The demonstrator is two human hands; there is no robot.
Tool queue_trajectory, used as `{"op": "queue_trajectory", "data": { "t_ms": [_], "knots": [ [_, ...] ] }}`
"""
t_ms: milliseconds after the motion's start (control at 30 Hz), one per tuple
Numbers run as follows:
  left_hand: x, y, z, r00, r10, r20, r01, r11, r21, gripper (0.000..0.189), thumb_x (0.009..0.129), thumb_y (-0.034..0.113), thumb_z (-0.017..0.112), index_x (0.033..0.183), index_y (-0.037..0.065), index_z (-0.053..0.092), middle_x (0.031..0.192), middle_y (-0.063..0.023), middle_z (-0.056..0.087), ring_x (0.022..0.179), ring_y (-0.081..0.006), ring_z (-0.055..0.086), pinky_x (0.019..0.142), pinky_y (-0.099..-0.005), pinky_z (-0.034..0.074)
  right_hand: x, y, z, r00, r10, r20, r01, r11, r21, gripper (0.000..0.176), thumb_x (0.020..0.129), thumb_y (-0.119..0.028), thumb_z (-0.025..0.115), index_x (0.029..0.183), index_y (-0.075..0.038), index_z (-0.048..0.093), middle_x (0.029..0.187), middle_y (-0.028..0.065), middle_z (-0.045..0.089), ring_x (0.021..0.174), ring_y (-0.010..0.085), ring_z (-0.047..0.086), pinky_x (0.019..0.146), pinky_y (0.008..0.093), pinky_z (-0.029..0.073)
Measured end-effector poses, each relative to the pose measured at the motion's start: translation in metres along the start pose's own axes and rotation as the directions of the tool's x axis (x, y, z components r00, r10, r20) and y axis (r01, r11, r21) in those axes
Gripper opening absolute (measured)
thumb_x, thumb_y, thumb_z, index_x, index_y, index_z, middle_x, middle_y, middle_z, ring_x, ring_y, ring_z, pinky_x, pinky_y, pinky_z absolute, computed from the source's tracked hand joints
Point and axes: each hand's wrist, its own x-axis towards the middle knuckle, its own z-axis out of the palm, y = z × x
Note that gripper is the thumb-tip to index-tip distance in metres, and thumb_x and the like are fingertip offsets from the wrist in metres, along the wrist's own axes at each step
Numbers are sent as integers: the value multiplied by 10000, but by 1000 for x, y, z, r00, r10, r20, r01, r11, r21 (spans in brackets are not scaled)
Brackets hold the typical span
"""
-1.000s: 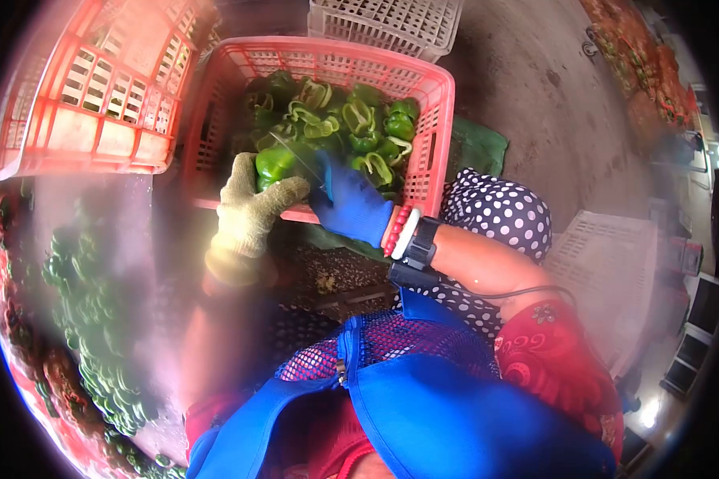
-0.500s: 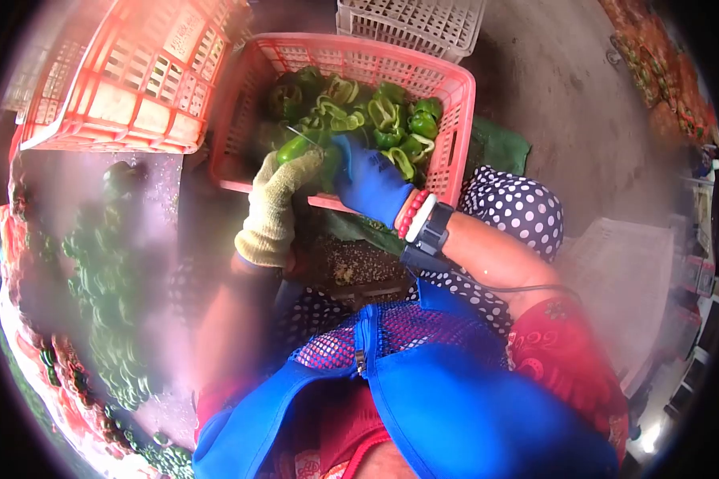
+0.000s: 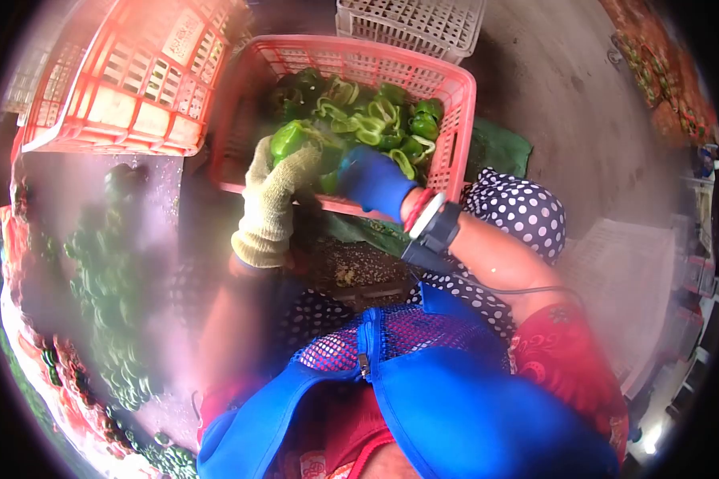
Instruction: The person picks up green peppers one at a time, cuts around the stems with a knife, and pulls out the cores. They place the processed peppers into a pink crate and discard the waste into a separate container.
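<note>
My left hand (image 3: 270,195), in a cream knitted glove, grips a green bell pepper (image 3: 289,140) over the near left part of a red plastic crate (image 3: 465,96). Close beside it on the right is my right hand (image 3: 374,184), in a blue glove, with its fingers curled. A thin knife blade showed at this hand half a second ago; now the blade is hidden or blurred. Cut and opened green peppers (image 3: 379,120) lie in the crate beneath and beyond both hands.
A larger red crate (image 3: 148,104) stands tilted at the upper left, a white crate (image 3: 411,24) behind. Many green peppers (image 3: 108,287) are heaped on the left, blurred. Filled net sacks (image 3: 663,72) lie at the far right, and a pale flat sheet (image 3: 615,287) on the right.
The pepper in my left hand has turned, showing its broader end upward. My right hand has shifted slightly right and rotated, and the blade over the pepper no longer shows.
</note>
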Motion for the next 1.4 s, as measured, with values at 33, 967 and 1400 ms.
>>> {"op": "queue_trajectory", "data": {
  "t_ms": [33,967,1400],
  "knots": [
    [2,0,-2,999,-25,23,27,997,-75,452,872,197,753,1264,17,620,1062,-72,693,989,-162,655,884,-317,524,-2,-21,-11,964,260,61,-259,856,448,347,973,-338,617,1195,-71,624,868,108,727,739,266,701,667,463,559],
    [-1,-50,-36,931,-336,141,340,941,-3,442,954,332,676,1290,54,607,1208,-75,667,1064,-178,638,932,-342,508,-40,-65,-6,961,-251,-115,260,962,78,855,741,-327,869,1456,-139,440,1195,134,681,1039,270,683,928,399,542],
    [-10,-29,-37,953,-260,158,244,963,112,516,883,392,753,1201,-9,682,1033,-64,697,942,-149,613,867,-314,480,-48,-81,-13,986,-121,113,34,818,575,934,787,-243,827,1568,-207,317,1014,38,618,693,123,596,641,267,547]
  ]
}}
